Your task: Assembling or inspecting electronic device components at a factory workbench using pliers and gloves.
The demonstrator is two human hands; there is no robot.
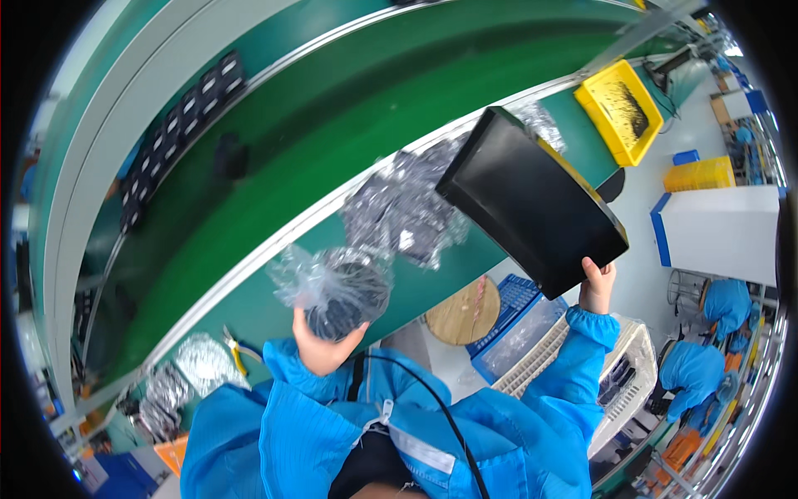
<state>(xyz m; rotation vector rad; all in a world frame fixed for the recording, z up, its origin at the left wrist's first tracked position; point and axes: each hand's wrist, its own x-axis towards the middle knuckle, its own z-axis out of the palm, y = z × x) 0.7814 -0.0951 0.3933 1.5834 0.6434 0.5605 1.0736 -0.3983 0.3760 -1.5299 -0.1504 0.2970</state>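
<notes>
My left hand point(324, 349) is closed around a clear plastic bag point(332, 287) with a dark rounded part inside, above the near edge of the green bench. Its loose, crumpled end sticks out to the left. At the right, my right hand point(597, 289) grips the near corner of a black rectangular bin point(532, 200), thumb on its side. The bin is held tilted, its far end over the bench; what it contains, if anything, cannot be made out. Between both hands, a pile of clear bags with dark contents point(407, 204) lies on the bench, partly behind the bin.
A green conveyor belt point(349, 125) runs beyond the bench, with a dark object point(231, 156) on it. A yellow tray point(619, 112) holds small black pieces. Pliers point(237, 353) and silvery packets point(208, 364) lie left. Below right are a round stool point(463, 312) and white basket point(628, 378).
</notes>
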